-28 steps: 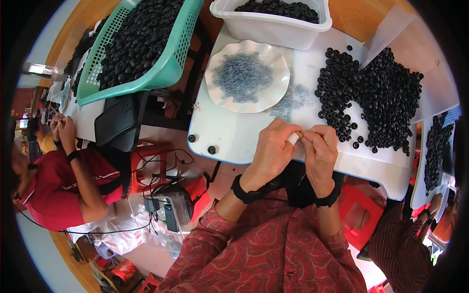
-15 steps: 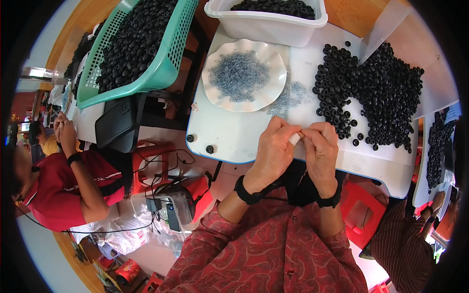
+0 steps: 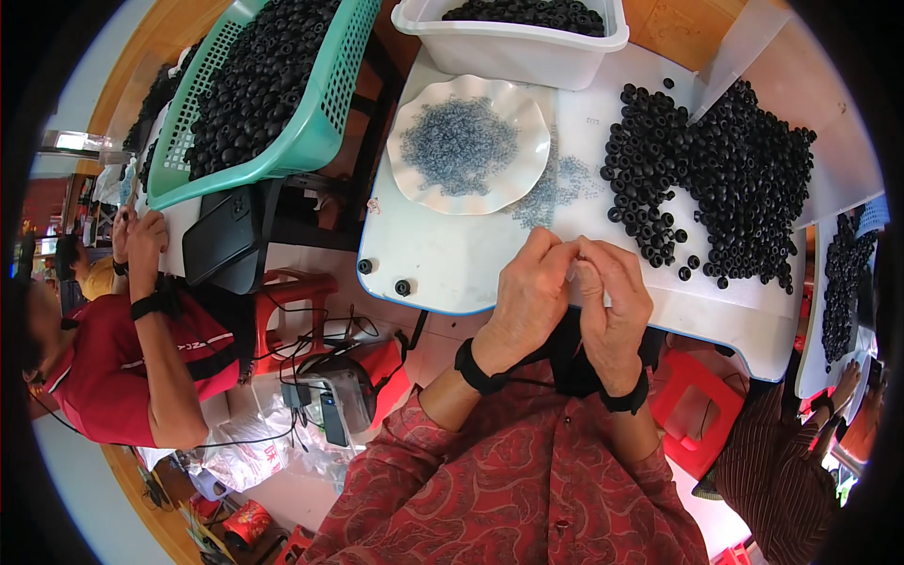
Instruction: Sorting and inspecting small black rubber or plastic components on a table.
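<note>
My left hand [image 3: 529, 294] and my right hand [image 3: 617, 306] meet above the front edge of the white table [image 3: 443, 273]. The fingers of both are bent in a pinch with their tips together, and whatever they hold is hidden or too small to name. To the right of them, small black ring-like pieces with holes [image 3: 753, 198] lie in a large heap. Beyond my left hand stands a scalloped white plate [image 3: 528, 155] bearing tiny clear bluish pieces [image 3: 457, 146]. More of these clear pieces are scattered on the table beside the plate.
A white tub [image 3: 527, 61] of black pieces stands at the back. Two black pieces [image 3: 403, 287] sit near the table's left corner. Left of the table is a green basket [image 3: 325, 122] full of black pieces. A co-worker in a red shirt [image 3: 122, 377] sits at far left.
My right hand has rolled, its fingers now reaching over toward the left fingertips. A white patch on a left finger has gone out of sight. The co-worker's hands at left have shifted.
</note>
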`<action>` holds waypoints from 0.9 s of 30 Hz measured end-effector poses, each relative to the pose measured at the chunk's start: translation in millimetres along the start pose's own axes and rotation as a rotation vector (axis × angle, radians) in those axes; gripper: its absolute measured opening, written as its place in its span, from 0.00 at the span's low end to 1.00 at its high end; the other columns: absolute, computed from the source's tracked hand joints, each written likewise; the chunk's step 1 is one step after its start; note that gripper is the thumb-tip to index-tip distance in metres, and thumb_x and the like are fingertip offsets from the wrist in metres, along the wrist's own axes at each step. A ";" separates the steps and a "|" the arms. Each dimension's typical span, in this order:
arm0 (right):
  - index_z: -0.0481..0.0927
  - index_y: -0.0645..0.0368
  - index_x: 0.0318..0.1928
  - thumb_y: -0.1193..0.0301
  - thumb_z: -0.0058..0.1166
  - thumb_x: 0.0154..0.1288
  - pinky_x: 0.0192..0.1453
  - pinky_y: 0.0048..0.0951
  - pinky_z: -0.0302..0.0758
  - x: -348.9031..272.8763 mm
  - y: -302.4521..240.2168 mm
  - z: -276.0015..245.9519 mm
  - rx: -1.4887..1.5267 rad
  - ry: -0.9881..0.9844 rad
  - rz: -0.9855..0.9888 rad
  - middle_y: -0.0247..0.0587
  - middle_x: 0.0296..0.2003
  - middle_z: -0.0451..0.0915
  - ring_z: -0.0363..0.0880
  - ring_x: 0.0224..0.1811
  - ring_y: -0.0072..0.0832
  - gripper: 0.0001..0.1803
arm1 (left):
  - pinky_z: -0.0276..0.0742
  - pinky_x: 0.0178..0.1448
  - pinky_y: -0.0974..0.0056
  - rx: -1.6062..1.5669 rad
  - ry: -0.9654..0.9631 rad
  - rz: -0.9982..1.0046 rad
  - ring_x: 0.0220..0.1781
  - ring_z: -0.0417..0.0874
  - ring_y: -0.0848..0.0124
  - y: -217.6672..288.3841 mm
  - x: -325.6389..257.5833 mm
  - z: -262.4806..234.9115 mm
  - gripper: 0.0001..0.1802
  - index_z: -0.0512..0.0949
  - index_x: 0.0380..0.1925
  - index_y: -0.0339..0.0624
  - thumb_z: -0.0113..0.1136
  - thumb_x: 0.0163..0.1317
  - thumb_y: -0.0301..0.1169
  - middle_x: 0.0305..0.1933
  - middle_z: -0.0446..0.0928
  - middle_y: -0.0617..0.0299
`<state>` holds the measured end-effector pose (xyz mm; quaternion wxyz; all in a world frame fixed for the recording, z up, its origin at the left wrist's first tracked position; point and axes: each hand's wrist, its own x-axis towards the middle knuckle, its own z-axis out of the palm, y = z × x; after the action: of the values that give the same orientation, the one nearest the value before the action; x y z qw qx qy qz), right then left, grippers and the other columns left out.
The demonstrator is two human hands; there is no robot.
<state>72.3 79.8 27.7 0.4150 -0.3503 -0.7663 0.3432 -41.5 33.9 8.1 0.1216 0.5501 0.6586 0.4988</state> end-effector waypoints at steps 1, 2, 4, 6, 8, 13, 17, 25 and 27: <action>0.82 0.63 0.50 0.77 0.58 0.64 0.47 0.32 0.76 1.9 -0.3 1.4 -0.055 -0.008 -0.079 0.47 0.44 0.80 0.78 0.45 0.38 0.14 | 0.78 0.35 0.55 -0.012 0.001 0.001 0.33 0.79 0.53 0.8 0.3 0.0 0.15 0.78 0.40 0.34 0.59 0.51 0.15 0.36 0.72 0.53; 0.82 0.64 0.50 0.77 0.58 0.64 0.47 0.32 0.76 2.2 -1.7 1.5 -0.081 -0.014 -0.093 0.47 0.45 0.80 0.77 0.45 0.39 0.14 | 0.78 0.34 0.56 -0.024 0.003 0.003 0.33 0.79 0.53 1.1 0.4 0.1 0.14 0.78 0.40 0.34 0.59 0.51 0.16 0.36 0.72 0.53; 0.82 0.65 0.50 0.76 0.59 0.64 0.48 0.33 0.76 3.8 -4.8 2.3 -0.130 -0.028 -0.126 0.48 0.46 0.80 0.77 0.46 0.40 0.14 | 0.77 0.34 0.56 -0.033 -0.003 0.021 0.32 0.79 0.53 -1.3 0.0 0.0 0.12 0.78 0.37 0.34 0.59 0.51 0.16 0.35 0.71 0.53; 0.82 0.65 0.50 0.77 0.59 0.63 0.48 0.33 0.76 1.8 -2.3 4.6 -0.158 -0.029 -0.144 0.48 0.47 0.80 0.77 0.46 0.40 0.15 | 0.77 0.33 0.56 -0.043 -0.005 0.033 0.32 0.79 0.53 -2.9 0.1 0.1 0.10 0.77 0.36 0.35 0.60 0.51 0.16 0.35 0.71 0.53; 0.82 0.65 0.51 0.77 0.59 0.63 0.49 0.33 0.76 1.3 -0.8 5.4 -0.180 -0.026 -0.153 0.48 0.48 0.80 0.77 0.46 0.41 0.15 | 0.77 0.33 0.56 -0.052 -0.004 0.040 0.32 0.79 0.53 -3.6 0.8 0.2 0.09 0.76 0.34 0.35 0.60 0.51 0.16 0.34 0.71 0.53; 0.82 0.65 0.50 0.82 0.58 0.61 0.49 0.32 0.77 0.0 -0.8 4.9 -0.162 -0.026 -0.102 0.47 0.47 0.81 0.78 0.46 0.39 0.15 | 0.76 0.32 0.55 -0.031 -0.009 0.051 0.31 0.78 0.53 -7.0 1.5 0.6 0.10 0.76 0.33 0.35 0.58 0.49 0.14 0.34 0.71 0.54; 0.84 0.63 0.47 0.86 0.57 0.59 0.46 0.29 0.78 1.2 6.1 3.2 -0.018 -0.015 0.011 0.46 0.46 0.82 0.80 0.46 0.36 0.15 | 0.75 0.32 0.55 0.001 -0.007 0.082 0.31 0.78 0.53 -6.3 2.4 1.7 0.11 0.75 0.32 0.35 0.56 0.48 0.12 0.33 0.71 0.54; 0.85 0.61 0.45 0.83 0.60 0.60 0.44 0.26 0.78 1.9 15.9 7.2 0.102 0.031 0.083 0.41 0.41 0.84 0.81 0.43 0.31 0.12 | 0.76 0.33 0.55 0.009 -0.027 0.061 0.32 0.77 0.53 -5.6 3.2 2.0 0.12 0.76 0.33 0.35 0.55 0.47 0.12 0.32 0.70 0.55; 0.84 0.60 0.48 0.83 0.60 0.62 0.45 0.24 0.77 3.5 19.4 2.9 0.145 -0.007 0.140 0.39 0.41 0.84 0.81 0.43 0.27 0.14 | 0.76 0.33 0.56 0.009 -0.038 0.056 0.32 0.78 0.54 -5.6 3.4 1.3 0.14 0.77 0.35 0.35 0.55 0.47 0.12 0.32 0.71 0.54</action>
<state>73.2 92.1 12.0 0.4115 -0.3709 -0.7144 0.4274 -45.2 38.1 4.4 0.1178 0.5783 0.6427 0.4884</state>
